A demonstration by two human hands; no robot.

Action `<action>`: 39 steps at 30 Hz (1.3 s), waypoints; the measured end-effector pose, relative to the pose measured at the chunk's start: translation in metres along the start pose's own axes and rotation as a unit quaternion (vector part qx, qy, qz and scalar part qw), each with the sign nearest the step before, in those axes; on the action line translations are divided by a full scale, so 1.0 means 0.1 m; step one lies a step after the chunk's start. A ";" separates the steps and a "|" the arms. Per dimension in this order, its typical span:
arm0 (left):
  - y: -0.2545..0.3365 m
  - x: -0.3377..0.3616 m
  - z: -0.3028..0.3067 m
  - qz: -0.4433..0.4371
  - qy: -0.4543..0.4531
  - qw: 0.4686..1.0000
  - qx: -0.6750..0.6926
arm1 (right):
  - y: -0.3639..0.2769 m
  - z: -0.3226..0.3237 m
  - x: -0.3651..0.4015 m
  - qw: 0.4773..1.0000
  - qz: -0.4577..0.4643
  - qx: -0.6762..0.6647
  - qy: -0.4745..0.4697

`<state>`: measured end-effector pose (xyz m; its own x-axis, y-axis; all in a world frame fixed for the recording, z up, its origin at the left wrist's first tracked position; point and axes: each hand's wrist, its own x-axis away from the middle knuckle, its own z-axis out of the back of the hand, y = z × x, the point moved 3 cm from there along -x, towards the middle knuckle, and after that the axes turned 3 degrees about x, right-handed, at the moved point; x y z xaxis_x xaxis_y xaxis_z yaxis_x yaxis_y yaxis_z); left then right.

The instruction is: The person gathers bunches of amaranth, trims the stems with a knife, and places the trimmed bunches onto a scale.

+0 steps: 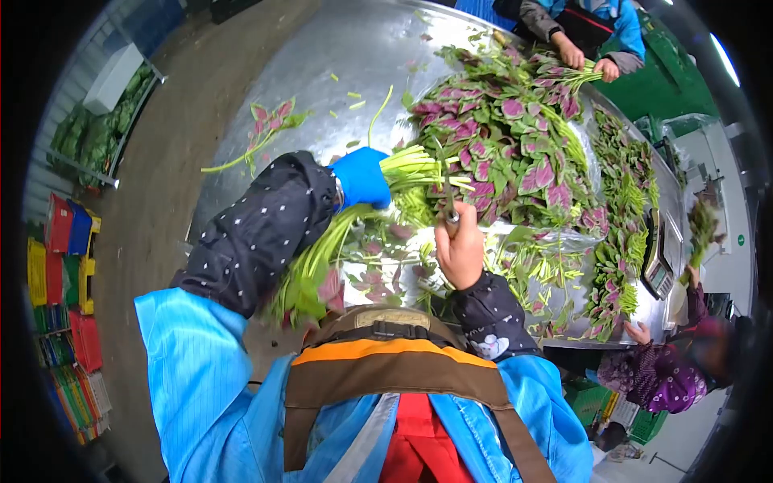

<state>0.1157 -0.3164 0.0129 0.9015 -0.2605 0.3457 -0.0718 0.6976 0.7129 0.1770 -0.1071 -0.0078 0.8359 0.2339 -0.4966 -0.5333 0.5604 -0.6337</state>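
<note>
In a blue glove, my left hand [362,178] is closed around a bunch of amaranth [407,163]. Its pale cut stems point right, and its leafy end hangs toward my lap at the near edge. My right hand [462,251] is bare and wrapped round the handle of a knife [448,183]. The thin blade points away from me and crosses the stem ends in this view. Just beyond the knife lies a big heap of purple-and-green amaranth [507,133]. Loose stems and leaves [378,278] lie below my hands.
A metal table [322,88] carries it all, with a stray amaranth sprig [262,141] at left. More bunches [616,193] line the right side by a scale [660,262]. One co-worker's hands [588,63] hold greens at the back; another person [668,366] is at right.
</note>
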 end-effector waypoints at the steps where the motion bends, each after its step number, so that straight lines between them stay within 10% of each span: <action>1: 0.08 0.05 0.00 0.004 -0.012 0.998 0.065 | -0.06 -0.01 -0.10 1.000 -0.009 -0.005 0.007; 10: 0.11 0.46 -0.09 -0.014 -0.107 0.953 0.283 | 0.48 -0.14 0.52 0.984 -0.029 0.129 -0.119; 17: 0.53 0.66 0.57 -0.272 -0.042 0.916 0.292 | 0.76 0.18 0.76 0.924 -0.080 0.158 -0.338; 26: 0.56 0.31 0.80 -0.323 0.098 0.823 0.456 | -0.28 0.68 -0.97 0.987 0.097 -0.113 -0.055; 36: 0.49 0.40 0.18 -0.307 0.165 0.652 0.673 | -0.62 -0.20 -0.60 0.993 0.047 -0.085 -0.069; 39: 0.04 0.35 -0.01 -0.249 0.127 0.681 0.677 | -0.44 -0.32 -0.50 0.983 -0.038 -0.067 -0.164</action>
<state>0.1470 -0.3223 0.0271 0.9903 0.0039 -0.1387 0.0971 -0.7338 0.6724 0.1544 -0.1687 0.0265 0.8590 0.4517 -0.2412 -0.4621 0.4810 -0.7451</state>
